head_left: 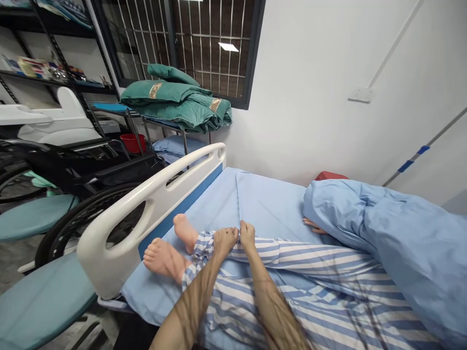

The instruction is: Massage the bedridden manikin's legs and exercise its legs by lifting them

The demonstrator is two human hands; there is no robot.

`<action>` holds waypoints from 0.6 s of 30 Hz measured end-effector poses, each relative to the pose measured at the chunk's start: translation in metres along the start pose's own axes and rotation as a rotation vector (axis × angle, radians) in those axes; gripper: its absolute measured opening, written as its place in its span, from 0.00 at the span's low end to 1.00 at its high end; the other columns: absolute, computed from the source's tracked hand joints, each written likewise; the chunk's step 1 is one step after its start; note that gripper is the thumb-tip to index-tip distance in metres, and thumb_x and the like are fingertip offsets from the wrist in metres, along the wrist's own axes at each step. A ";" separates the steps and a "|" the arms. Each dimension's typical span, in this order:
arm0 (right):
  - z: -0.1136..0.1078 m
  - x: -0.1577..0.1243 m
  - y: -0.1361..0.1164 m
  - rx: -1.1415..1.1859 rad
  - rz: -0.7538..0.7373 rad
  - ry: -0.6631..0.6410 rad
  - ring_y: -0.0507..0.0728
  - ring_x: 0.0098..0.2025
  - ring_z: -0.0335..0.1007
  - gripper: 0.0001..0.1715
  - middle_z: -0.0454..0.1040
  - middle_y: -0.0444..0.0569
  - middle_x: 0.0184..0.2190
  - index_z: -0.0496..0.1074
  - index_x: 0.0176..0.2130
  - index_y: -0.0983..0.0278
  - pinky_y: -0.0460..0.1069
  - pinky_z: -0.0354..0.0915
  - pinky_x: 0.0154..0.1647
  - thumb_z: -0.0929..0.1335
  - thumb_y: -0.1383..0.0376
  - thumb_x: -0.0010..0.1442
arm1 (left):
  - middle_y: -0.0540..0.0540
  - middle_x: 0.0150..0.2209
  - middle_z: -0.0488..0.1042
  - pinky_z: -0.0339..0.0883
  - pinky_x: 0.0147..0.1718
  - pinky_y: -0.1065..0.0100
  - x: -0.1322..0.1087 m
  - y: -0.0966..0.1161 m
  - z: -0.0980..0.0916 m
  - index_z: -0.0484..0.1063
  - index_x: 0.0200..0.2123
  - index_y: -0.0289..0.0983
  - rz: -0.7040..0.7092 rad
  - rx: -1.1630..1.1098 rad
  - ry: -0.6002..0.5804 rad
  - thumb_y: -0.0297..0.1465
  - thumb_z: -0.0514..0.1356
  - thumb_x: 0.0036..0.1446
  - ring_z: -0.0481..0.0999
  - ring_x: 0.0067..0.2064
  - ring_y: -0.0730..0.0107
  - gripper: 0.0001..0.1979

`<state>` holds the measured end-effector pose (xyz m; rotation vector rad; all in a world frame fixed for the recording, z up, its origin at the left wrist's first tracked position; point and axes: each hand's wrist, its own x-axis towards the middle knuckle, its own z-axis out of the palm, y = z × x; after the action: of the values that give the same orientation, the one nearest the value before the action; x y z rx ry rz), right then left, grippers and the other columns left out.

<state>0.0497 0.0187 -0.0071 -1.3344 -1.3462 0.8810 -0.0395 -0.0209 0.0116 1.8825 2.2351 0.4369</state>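
Note:
My left hand (225,241) is closed at the lower part of the far leg of blue-and-white striped trousers (310,255). Close beside it, my right hand (248,234) is also closed, its fingers at that leg's far edge. Both appear to pinch the trouser cloth; the fingertips are partly hidden. The trousers are on a figure lying on the bed, with two bare feet (166,258) sticking out of the cuffs. A light blue sheet (270,199) lies beneath the legs, with a crease running toward my hands.
A white footboard (153,194) rises beyond the feet. A bunched blue quilt (401,228) covers the figure's upper part, and some fingers (314,226) show under its edge. Left of the bed stand a wheelchair (95,170) and teal stool seats (44,301). Folded green bedding (182,99) is stacked by the window.

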 end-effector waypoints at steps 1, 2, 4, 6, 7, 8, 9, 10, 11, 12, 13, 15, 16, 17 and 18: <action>0.001 -0.001 -0.001 -0.011 -0.004 -0.002 0.51 0.24 0.49 0.26 0.50 0.38 0.14 0.51 0.16 0.59 0.49 0.49 0.28 0.61 0.57 0.62 | 0.32 0.43 0.82 0.66 0.45 0.63 0.000 -0.002 0.003 0.83 0.44 0.34 -0.006 0.004 0.009 0.37 0.43 0.70 0.81 0.46 0.55 0.28; 0.001 -0.001 -0.001 -0.021 -0.006 -0.004 0.51 0.24 0.49 0.25 0.51 0.39 0.14 0.51 0.16 0.59 0.49 0.49 0.28 0.61 0.57 0.62 | 0.33 0.43 0.82 0.67 0.44 0.63 0.000 -0.003 0.005 0.83 0.44 0.34 -0.010 0.012 0.012 0.38 0.42 0.70 0.81 0.46 0.55 0.29; -0.001 0.000 -0.005 -0.037 -0.008 0.002 0.51 0.24 0.49 0.25 0.51 0.39 0.15 0.51 0.16 0.59 0.49 0.49 0.29 0.60 0.57 0.61 | 0.33 0.43 0.82 0.67 0.44 0.63 0.002 -0.004 0.007 0.84 0.44 0.35 -0.007 0.033 0.007 0.37 0.43 0.70 0.81 0.46 0.56 0.28; -0.009 0.004 -0.010 -0.044 -0.029 0.006 0.50 0.23 0.49 0.25 0.50 0.39 0.15 0.52 0.16 0.59 0.49 0.49 0.28 0.60 0.56 0.61 | 0.34 0.42 0.83 0.68 0.44 0.63 0.003 -0.004 0.008 0.84 0.44 0.36 -0.015 0.050 0.021 0.36 0.43 0.70 0.81 0.45 0.56 0.27; -0.014 0.007 -0.014 -0.046 -0.052 0.008 0.50 0.23 0.50 0.25 0.50 0.38 0.14 0.52 0.16 0.59 0.49 0.49 0.28 0.60 0.55 0.61 | 0.34 0.42 0.83 0.68 0.43 0.62 0.004 -0.004 0.009 0.84 0.43 0.37 -0.019 0.054 0.033 0.36 0.44 0.69 0.82 0.45 0.56 0.27; -0.021 0.011 -0.019 -0.044 -0.079 0.011 0.50 0.23 0.50 0.26 0.51 0.39 0.14 0.53 0.16 0.59 0.49 0.49 0.28 0.60 0.54 0.61 | 0.34 0.42 0.83 0.68 0.43 0.62 0.004 -0.004 0.011 0.84 0.43 0.37 -0.021 0.055 0.046 0.36 0.44 0.69 0.82 0.44 0.55 0.27; -0.028 0.015 -0.023 -0.040 -0.104 0.018 0.50 0.23 0.50 0.26 0.51 0.39 0.14 0.53 0.16 0.59 0.49 0.49 0.28 0.60 0.52 0.61 | 0.35 0.41 0.83 0.69 0.42 0.62 0.005 -0.004 0.013 0.84 0.43 0.38 -0.022 0.053 0.057 0.36 0.45 0.69 0.82 0.44 0.55 0.26; -0.036 0.019 -0.027 -0.032 -0.123 0.028 0.50 0.22 0.51 0.27 0.51 0.39 0.14 0.53 0.16 0.59 0.48 0.50 0.27 0.60 0.51 0.61 | 0.35 0.41 0.83 0.69 0.42 0.62 0.006 -0.004 0.014 0.85 0.42 0.38 -0.021 0.049 0.070 0.36 0.45 0.69 0.82 0.43 0.56 0.26; -0.043 0.022 -0.029 -0.024 -0.134 0.040 0.50 0.22 0.51 0.28 0.52 0.39 0.14 0.53 0.16 0.59 0.48 0.50 0.27 0.59 0.50 0.61 | 0.35 0.40 0.83 0.69 0.42 0.62 0.006 -0.004 0.016 0.85 0.42 0.38 -0.021 0.046 0.079 0.37 0.46 0.69 0.82 0.43 0.56 0.26; -0.049 0.024 -0.029 -0.017 -0.137 0.051 0.50 0.22 0.51 0.28 0.52 0.39 0.14 0.54 0.16 0.59 0.48 0.50 0.27 0.59 0.49 0.61 | 0.35 0.40 0.83 0.69 0.41 0.62 0.007 -0.004 0.017 0.85 0.41 0.39 -0.021 0.042 0.086 0.37 0.46 0.69 0.82 0.43 0.56 0.25; -0.054 0.024 -0.026 -0.015 -0.132 0.059 0.50 0.22 0.51 0.28 0.53 0.39 0.14 0.54 0.16 0.59 0.48 0.50 0.26 0.59 0.48 0.60 | 0.35 0.40 0.83 0.69 0.41 0.62 0.007 -0.004 0.017 0.85 0.41 0.39 -0.020 0.038 0.092 0.37 0.46 0.68 0.82 0.42 0.56 0.25; -0.061 0.021 -0.016 -0.025 -0.108 0.075 0.51 0.22 0.51 0.28 0.53 0.39 0.14 0.53 0.16 0.58 0.48 0.51 0.26 0.59 0.46 0.59 | 0.36 0.39 0.83 0.68 0.41 0.63 0.007 -0.005 0.018 0.85 0.40 0.39 -0.016 0.032 0.096 0.37 0.47 0.68 0.82 0.43 0.56 0.25; -0.062 0.018 -0.008 -0.034 -0.092 0.081 0.51 0.22 0.51 0.28 0.53 0.39 0.14 0.53 0.16 0.58 0.48 0.51 0.26 0.59 0.46 0.59 | 0.36 0.39 0.83 0.68 0.40 0.63 0.007 -0.005 0.019 0.85 0.40 0.39 -0.016 0.031 0.091 0.37 0.47 0.68 0.82 0.43 0.56 0.25; -0.063 0.014 0.000 -0.039 -0.078 0.086 0.51 0.22 0.51 0.28 0.52 0.39 0.14 0.52 0.17 0.58 0.49 0.51 0.26 0.59 0.45 0.58 | 0.36 0.39 0.83 0.68 0.40 0.63 0.007 -0.006 0.019 0.85 0.40 0.39 -0.016 0.031 0.084 0.36 0.47 0.68 0.82 0.43 0.56 0.25; -0.063 0.011 0.008 -0.041 -0.068 0.089 0.51 0.22 0.50 0.28 0.52 0.39 0.14 0.52 0.17 0.57 0.49 0.51 0.26 0.59 0.45 0.58 | 0.37 0.40 0.83 0.68 0.40 0.63 0.006 -0.007 0.019 0.85 0.40 0.40 -0.015 0.033 0.079 0.36 0.47 0.68 0.82 0.43 0.56 0.24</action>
<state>0.1138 0.0214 0.0016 -1.3358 -1.3389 0.7435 -0.0408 -0.0137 -0.0081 1.8952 2.3186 0.4835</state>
